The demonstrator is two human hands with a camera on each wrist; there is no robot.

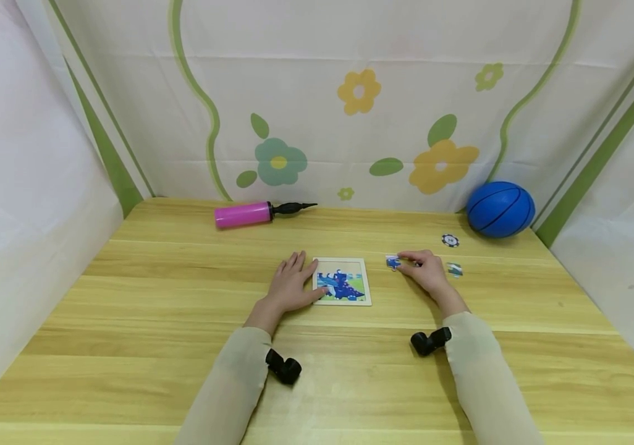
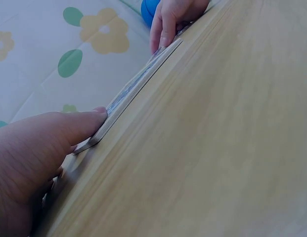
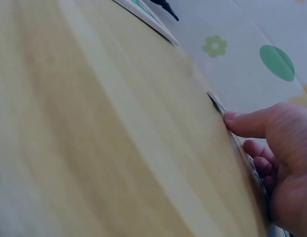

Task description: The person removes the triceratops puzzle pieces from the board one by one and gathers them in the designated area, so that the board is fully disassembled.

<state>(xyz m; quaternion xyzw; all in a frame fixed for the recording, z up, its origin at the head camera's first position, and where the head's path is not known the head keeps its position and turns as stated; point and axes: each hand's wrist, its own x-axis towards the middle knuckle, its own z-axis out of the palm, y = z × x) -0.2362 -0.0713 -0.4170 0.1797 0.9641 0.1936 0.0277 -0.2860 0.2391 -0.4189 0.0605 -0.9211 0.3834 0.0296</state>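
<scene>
A square puzzle board (image 1: 342,303) with a pale wooden frame lies on the table, its picture a blue dinosaur with bare wood along the top. My left hand (image 1: 293,287) rests at its left side, fingers spread, the thumb over the frame's edge and onto the picture. To the right of the board, my right hand (image 1: 427,272) pinches a blue puzzle piece (image 1: 392,262) between thumb and forefinger. In the right wrist view that piece (image 3: 216,102) shows edge-on, low at the tabletop. Another puzzle piece (image 1: 454,269) lies just right of the right hand.
A round chip (image 1: 450,240) lies beyond the right hand. At the back right sits a blue ball (image 1: 500,209), close to the patterned cloth (image 1: 317,123) behind the table. A pink hand pump (image 1: 243,214) with a black nozzle lies along the back edge, left of centre.
</scene>
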